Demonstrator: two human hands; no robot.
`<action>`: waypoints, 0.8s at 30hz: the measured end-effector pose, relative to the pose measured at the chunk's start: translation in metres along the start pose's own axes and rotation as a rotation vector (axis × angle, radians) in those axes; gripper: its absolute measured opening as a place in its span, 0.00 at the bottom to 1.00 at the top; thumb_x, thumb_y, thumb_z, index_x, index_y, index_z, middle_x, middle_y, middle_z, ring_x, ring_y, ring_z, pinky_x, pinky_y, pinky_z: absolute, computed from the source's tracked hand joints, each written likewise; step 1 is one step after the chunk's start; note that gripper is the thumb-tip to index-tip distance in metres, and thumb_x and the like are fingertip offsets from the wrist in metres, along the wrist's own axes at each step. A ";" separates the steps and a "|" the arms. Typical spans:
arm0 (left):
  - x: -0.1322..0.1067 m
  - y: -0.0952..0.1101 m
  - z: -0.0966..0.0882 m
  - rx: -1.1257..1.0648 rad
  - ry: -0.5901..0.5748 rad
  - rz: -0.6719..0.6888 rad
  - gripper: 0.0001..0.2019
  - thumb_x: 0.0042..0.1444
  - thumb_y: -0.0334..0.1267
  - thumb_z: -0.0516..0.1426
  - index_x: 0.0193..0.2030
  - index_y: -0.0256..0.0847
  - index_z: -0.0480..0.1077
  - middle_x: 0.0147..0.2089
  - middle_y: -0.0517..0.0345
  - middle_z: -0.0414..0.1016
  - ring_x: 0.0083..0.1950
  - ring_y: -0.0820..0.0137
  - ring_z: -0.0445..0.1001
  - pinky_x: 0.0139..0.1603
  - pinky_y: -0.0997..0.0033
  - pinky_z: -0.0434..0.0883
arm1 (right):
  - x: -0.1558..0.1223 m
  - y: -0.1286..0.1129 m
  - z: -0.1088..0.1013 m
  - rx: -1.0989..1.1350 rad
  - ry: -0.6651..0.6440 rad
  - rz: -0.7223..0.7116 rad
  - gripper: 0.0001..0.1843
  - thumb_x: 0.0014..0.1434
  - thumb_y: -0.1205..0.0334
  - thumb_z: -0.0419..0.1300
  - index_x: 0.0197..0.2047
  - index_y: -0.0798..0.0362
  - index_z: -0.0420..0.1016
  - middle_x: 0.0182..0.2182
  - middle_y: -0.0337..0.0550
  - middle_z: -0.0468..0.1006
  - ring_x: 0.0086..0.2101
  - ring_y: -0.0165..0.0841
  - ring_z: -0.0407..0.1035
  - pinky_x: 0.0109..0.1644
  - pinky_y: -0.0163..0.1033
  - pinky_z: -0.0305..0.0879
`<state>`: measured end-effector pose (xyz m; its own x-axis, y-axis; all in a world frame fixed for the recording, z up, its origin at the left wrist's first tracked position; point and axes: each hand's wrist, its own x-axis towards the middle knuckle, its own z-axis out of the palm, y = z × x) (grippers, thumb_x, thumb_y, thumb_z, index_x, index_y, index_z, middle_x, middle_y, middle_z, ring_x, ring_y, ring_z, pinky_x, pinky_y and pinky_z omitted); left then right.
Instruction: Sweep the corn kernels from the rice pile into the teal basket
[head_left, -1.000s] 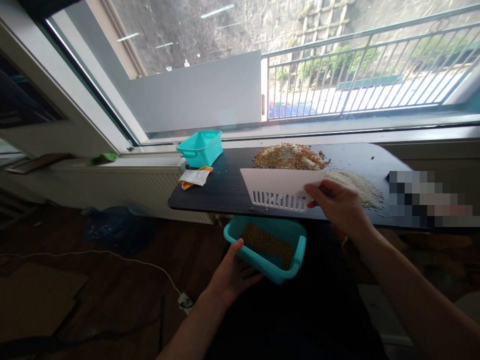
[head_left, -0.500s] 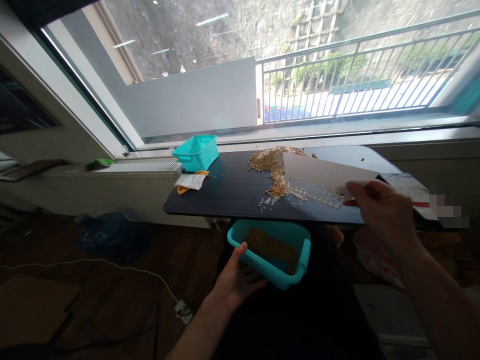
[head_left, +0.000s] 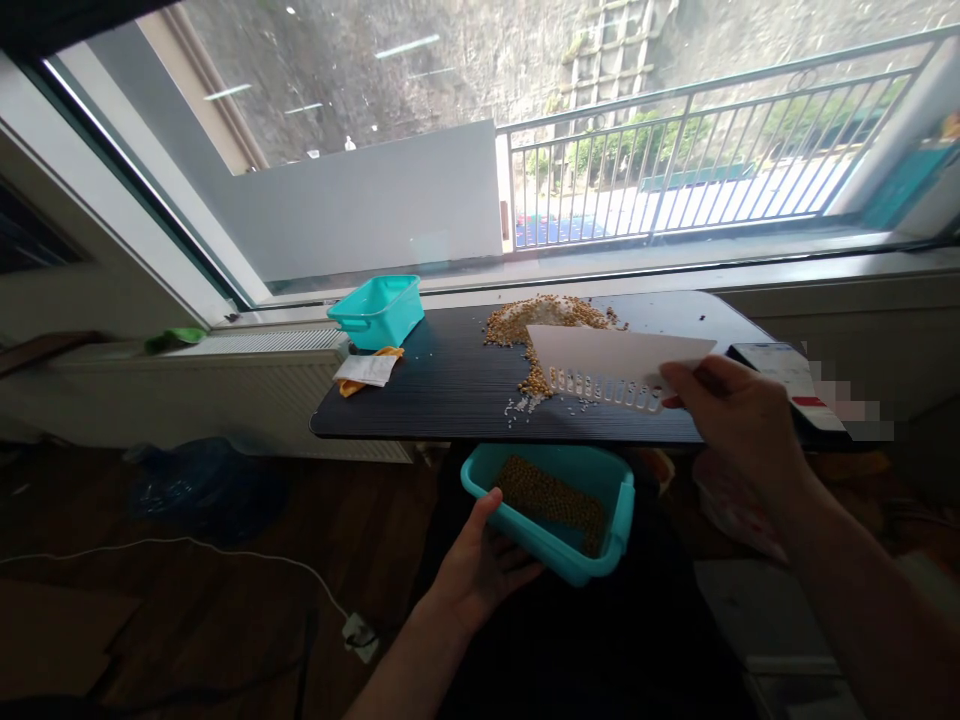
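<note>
Right hand: With our right hand (head_left: 739,415) we hold a thin white plastic sheet with one row of slots (head_left: 611,352); the thumb and the fingers are pressed together on its right end.
White sheet: It is above the near half of the dark wood-grain desk with rounded corners (head_left: 442,400), tilted, slots toward the near edge. If it touches the desk top, we cannot tell.
Heap: Yellow-brown kernels mixed with white grains (head_left: 510,325) lie along the far edge, and a narrow tail of them comes forward beside the left end of the sheet.
Loose grains: Small white grains (head_left: 523,407) are scattered near the near edge.
Left hand: Our left hand (head_left: 480,565) is clamped on a turquoise plastic tub with brownish grains inside (head_left: 621,515), thumb over the rim, fingers under it. The tub is below the near edge.
Far left corner: A second turquoise plastic tub (head_left: 390,328) stands there.
Left edge: A folded white paper (head_left: 369,370) lies upon a yellow cloth-like piece (head_left: 349,387).
</note>
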<state>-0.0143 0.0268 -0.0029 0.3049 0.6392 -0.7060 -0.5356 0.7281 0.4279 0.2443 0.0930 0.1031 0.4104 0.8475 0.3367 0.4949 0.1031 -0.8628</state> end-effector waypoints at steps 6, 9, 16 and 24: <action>0.000 -0.002 0.005 -0.010 -0.009 -0.004 0.29 0.56 0.54 0.57 0.57 0.34 0.65 0.52 0.41 0.71 0.47 0.57 0.75 0.53 0.54 0.71 | 0.001 -0.004 0.003 -0.006 -0.013 0.009 0.08 0.51 0.58 0.62 0.24 0.52 0.70 0.18 0.38 0.74 0.22 0.30 0.69 0.26 0.33 0.63; 0.000 -0.001 0.005 -0.006 -0.013 -0.006 0.28 0.56 0.53 0.57 0.56 0.34 0.65 0.51 0.41 0.72 0.46 0.58 0.75 0.52 0.54 0.71 | -0.001 -0.004 0.002 0.012 -0.044 -0.005 0.08 0.51 0.58 0.62 0.25 0.52 0.71 0.18 0.37 0.74 0.22 0.30 0.69 0.26 0.33 0.64; 0.003 -0.002 0.005 0.010 -0.011 -0.008 0.30 0.55 0.54 0.57 0.58 0.35 0.64 0.52 0.41 0.71 0.47 0.56 0.74 0.51 0.54 0.73 | 0.005 0.003 -0.002 -0.028 0.040 -0.019 0.11 0.49 0.53 0.61 0.22 0.51 0.69 0.18 0.36 0.74 0.21 0.31 0.70 0.26 0.34 0.63; -0.001 -0.001 0.009 0.008 -0.016 -0.008 0.29 0.57 0.53 0.56 0.58 0.34 0.64 0.53 0.40 0.71 0.49 0.56 0.74 0.52 0.54 0.73 | 0.006 -0.005 0.000 -0.044 -0.013 -0.001 0.10 0.49 0.56 0.61 0.22 0.52 0.69 0.17 0.35 0.73 0.20 0.28 0.67 0.25 0.32 0.61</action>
<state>-0.0073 0.0276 0.0024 0.3217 0.6374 -0.7001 -0.5265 0.7350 0.4273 0.2446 0.0977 0.1091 0.3999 0.8540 0.3327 0.5288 0.0815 -0.8448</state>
